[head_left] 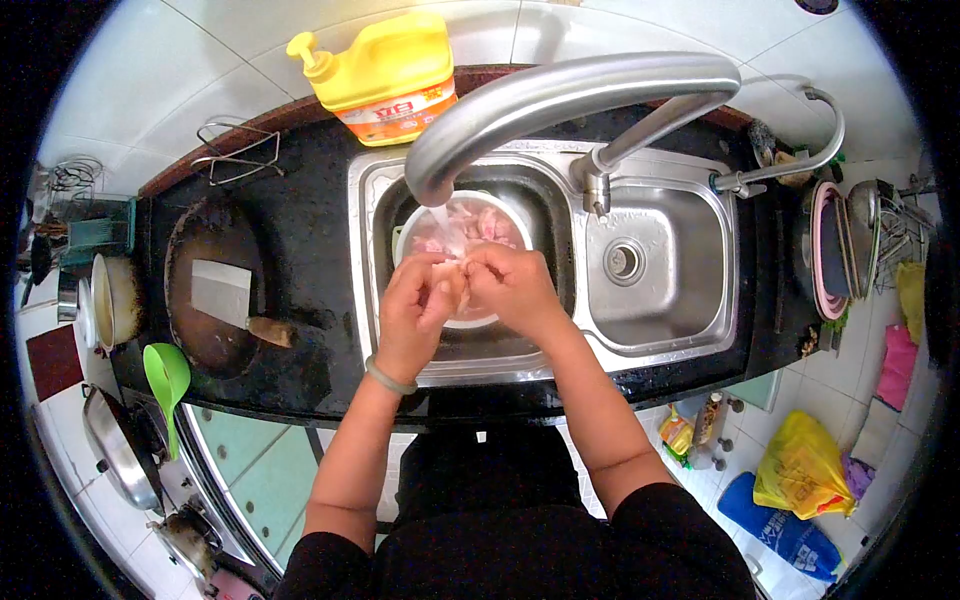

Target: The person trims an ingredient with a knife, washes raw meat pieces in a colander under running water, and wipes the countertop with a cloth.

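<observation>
1. Your left hand (pixel 420 295) is over the bowl (pixel 525 228), fingers curled in and thumb bent, closed on a pale pink piece (pixel 456 273) that looks like raw meat.
2. Your right hand (pixel 512 284) meets it from the other side, fingers bent and fingertips pinching the same piece; the exact contact is partly hidden by your fingers.
3. The piece sits between your two hands, above the near part of the white, round bowl. More pink pieces (pixel 490 222) lie in the bowl, toward its far side.
4. The bowl stands in the left basin (pixel 556 205) of the steel sink, and water (pixel 446 228) runs into it from the curved faucet (pixel 570 90), just beyond your fingers.
5. The right basin (pixel 690 275) has its drain (pixel 624 262) showing.
6. On the black table (pixel 310 290) to your left, a cleaver (pixel 222 291) lies across a round board (pixel 213 350), its wooden handle pointing toward the sink. A green ladle (pixel 166 372) is at the near left edge.
7. Behind the sink stands a yellow pump bottle (pixel 390 70).
8. You wear a pale bracelet (pixel 390 377) on your left wrist.
</observation>
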Available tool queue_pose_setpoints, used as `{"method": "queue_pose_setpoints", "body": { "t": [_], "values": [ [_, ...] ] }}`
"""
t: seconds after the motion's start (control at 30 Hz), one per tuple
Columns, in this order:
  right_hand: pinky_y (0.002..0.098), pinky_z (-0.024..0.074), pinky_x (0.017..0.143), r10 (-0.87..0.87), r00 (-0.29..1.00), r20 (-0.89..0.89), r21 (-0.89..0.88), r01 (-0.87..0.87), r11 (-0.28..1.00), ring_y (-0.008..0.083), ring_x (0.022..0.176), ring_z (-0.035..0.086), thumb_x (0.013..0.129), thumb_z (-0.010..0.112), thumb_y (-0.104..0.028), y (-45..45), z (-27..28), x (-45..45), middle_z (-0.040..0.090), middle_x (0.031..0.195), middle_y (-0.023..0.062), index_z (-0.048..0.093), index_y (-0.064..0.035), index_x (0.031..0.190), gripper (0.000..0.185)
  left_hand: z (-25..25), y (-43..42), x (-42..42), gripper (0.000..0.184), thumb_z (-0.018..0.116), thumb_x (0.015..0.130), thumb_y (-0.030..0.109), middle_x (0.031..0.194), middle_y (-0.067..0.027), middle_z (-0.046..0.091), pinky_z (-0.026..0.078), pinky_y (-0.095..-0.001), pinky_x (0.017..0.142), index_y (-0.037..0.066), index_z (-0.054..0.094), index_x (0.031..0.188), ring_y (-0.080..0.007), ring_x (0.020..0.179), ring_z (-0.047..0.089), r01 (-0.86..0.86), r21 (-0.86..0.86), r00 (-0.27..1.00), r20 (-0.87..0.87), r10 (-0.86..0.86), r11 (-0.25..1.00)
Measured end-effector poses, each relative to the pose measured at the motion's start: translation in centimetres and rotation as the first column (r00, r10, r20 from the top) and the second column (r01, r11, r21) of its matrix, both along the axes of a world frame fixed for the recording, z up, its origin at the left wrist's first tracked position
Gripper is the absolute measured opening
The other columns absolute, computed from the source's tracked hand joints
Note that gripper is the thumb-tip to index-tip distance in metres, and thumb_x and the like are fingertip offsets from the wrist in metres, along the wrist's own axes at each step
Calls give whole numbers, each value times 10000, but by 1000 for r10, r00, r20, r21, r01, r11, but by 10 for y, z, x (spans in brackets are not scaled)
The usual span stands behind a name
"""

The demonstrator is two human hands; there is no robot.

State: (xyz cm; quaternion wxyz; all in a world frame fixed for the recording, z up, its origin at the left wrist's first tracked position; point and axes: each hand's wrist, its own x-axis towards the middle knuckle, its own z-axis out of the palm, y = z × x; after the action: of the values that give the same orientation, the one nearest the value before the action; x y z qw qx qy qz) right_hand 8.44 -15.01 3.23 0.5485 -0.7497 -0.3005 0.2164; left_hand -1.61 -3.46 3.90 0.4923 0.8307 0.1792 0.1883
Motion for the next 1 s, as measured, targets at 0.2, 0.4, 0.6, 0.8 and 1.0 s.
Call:
{"method": "queue_pose_setpoints", "body": {
  "t": [0.2,0.4,0.6,0.8,1.0],
  "values": [
    [315,465,548,8,992,125,0,-8,1000,197,571,585,765,578,-127,2,6,-1,606,639,113,617,-23,778,112,14,-6,3,176,551,775,14,832,-98,529,417,-262,583,-16,554,948,-158,629,485,13,7,999,-34,-13,1000],
    [258,459,516,-147,989,-3,-72,147,987,100,546,570,782,591,-112,-8,-28,8,587,596,62,619,-5,805,113,-33,6,1,120,542,806,25,845,-83,535,416,-255,581,-3,549,923,-147,627,478,11,-148,1000,21,-7,989],
    [280,458,492,-321,935,-150,-198,290,936,156,543,591,819,567,-156,-56,-54,9,578,593,85,592,-4,740,174,-113,25,-8,155,573,804,95,942,-136,593,480,-303,714,11,567,934,-223,807,610,17,-114,958,-282,-49,993],
    [310,495,527,-420,855,-305,-205,372,905,199,574,623,837,570,-142,-99,-97,-2,610,652,111,598,-2,839,143,-112,26,4,226,568,777,70,1005,-175,567,456,-362,796,22,558,998,-320,935,563,-67,96,979,-183,84,993],
    [329,429,886,-211,974,82,-302,226,926,307,1026,543,781,596,-82,-69,-110,0,549,1105,189,495,-17,1168,405,-172,27,32,456,598,734,198,1152,-195,492,320,-464,964,45,500,1153,-417,1130,398,41,315,999,-34,-31,948]
  ]
}}
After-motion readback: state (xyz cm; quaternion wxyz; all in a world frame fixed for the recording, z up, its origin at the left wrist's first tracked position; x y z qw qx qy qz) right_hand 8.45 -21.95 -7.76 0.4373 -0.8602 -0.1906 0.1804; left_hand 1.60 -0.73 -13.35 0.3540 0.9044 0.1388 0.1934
